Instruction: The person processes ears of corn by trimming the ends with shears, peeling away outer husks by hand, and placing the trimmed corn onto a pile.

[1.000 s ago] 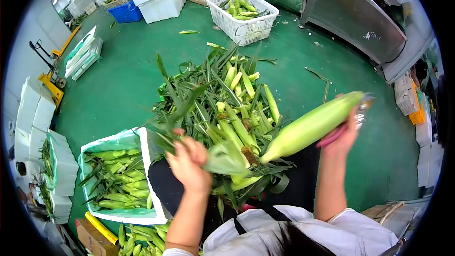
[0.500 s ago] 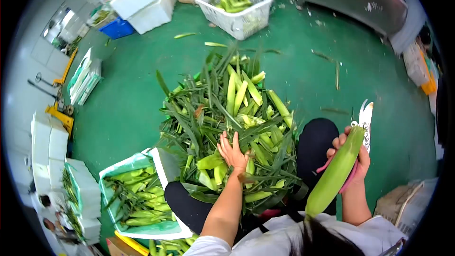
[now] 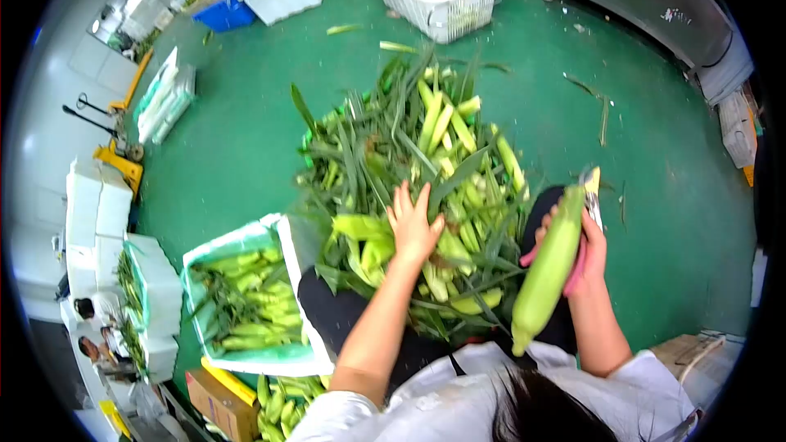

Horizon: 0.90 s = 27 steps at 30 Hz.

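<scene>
In the head view my right hand (image 3: 591, 252) is closed round an ear of corn (image 3: 547, 274) in its green husk. The same hand also holds pruning shears (image 3: 594, 200) with pink handles, their blades poking out past the ear's upper end. My left hand (image 3: 413, 225) has its fingers spread and rests on a heap of husks and leaves (image 3: 360, 143) between my knees. Pale green trimmed pieces (image 3: 442, 127) lie on the far part of this heap. What, if anything, lies under the left palm is hidden.
On my left stands a lined white foam box (image 3: 286, 278) of corn, with more ears (image 3: 282, 401) beside a cardboard box (image 3: 221, 405). A white basket (image 3: 442, 20) holds corn ahead. Farther left are a yellow pallet jack (image 3: 121, 165), foam boxes (image 3: 98, 205) and people (image 3: 102, 327).
The view has shifted, so the floor items sit higher and farther right. My right hand, with the corn and shears, has come closer to the heap. My left hand stays spread on the leaves.
</scene>
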Motion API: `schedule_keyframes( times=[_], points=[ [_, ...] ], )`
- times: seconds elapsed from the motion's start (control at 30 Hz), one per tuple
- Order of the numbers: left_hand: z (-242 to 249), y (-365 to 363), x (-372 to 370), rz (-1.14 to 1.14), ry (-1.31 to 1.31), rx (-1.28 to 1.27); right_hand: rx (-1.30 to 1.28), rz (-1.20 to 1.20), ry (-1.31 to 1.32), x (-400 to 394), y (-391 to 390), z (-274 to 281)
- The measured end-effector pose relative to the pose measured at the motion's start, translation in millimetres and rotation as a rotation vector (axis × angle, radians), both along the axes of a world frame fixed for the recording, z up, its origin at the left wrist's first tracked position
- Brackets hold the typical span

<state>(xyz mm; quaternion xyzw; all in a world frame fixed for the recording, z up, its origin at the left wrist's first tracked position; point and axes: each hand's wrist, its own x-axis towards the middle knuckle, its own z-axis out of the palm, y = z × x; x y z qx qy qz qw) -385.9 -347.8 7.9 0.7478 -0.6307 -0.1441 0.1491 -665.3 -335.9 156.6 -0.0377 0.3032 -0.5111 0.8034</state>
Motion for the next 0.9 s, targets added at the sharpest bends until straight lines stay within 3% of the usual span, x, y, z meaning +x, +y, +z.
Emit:
schedule_keyframes(
  times=[0.07,0.1,0.17,0.2,0.23,0.27,0.33,0.37,0.43,0.5,0.53,0.57,0.6,0.63,0.67,0.7,0.77,0.83,0.87,0.9],
  points=[
    [80.0,12.3,-0.3,-0.070,-0.155,0.212,0.013,0.049,0.119,11.1,-2.0,2.7],
    [111.9,23.7,0.5,-0.094,-0.165,0.085,0.010,0.082,0.138,18.4,-0.8,5.3],
    [147.0,51.3,-0.5,-0.092,0.367,-0.197,-0.029,0.102,0.178,48.8,6.7,27.4],
    [155.8,76.6,-7.2,-0.107,0.570,-0.045,-0.037,0.121,0.227,64.3,12.0,28.4],
    [147.5,100.8,-13.1,-0.185,0.955,0.211,-0.044,0.139,0.277,79.4,19.9,28.7],
    [134.0,129.2,-25.0,-0.228,1.293,0.262,-0.016,0.212,0.244,94.6,32.7,38.1],
    [150.8,172.9,-22.1,-0.012,1.799,0.408,-0.056,0.401,0.298,111.0,46.9,41.3],
    [148.7,190.8,-8.0,0.015,1.802,0.385,-0.122,0.488,0.317,115.9,51.8,34.5],
    [137.8,237.8,22.3,0.162,1.892,0.387,-0.223,0.433,0.369,122.0,52.5,25.6],
    [128.4,309.1,55.6,0.349,1.902,0.214,-0.300,0.710,0.320,107.5,38.8,33.5],
    [118.4,351.6,72.2,0.438,1.853,0.017,-0.497,0.908,0.529,100.7,34.1,18.5],
    [112.6,396.2,85.3,0.679,1.801,-0.178,-0.658,1.266,0.792,94.8,31.2,1.5],
    [115.8,431.9,94.0,1.008,1.767,-0.455,-0.946,1.474,0.793,92.0,37.2,-15.3],
    [123.2,459.5,106.8,1.339,1.478,-0.594,-0.774,1.767,0.668,85.8,45.2,-47.0],
    [146.3,468.7,111.0,1.628,1.321,-0.693,-0.819,1.996,0.789,75.1,56.5,-92.5],
    [99.4,551.4,141.6,1.636,1.293,-0.804,-0.871,2.218,0.956,77.5,66.0,-127.5],
    [108.2,615.0,147.0,2.000,1.093,-1.012,-0.690,2.330,0.975,98.2,57.4,-154.1],
    [67.7,738.8,170.5,1.980,0.943,-1.326,-0.736,2.285,0.903,110.8,52.4,-158.9],
    [50.7,791.4,185.2,1.888,0.952,-1.634,-0.732,2.282,0.872,114.4,52.6,-159.8],
    [54.4,793.9,193.3,1.761,0.957,-1.943,-0.798,2.319,0.867,118.2,49.2,-159.5]
  ],
)
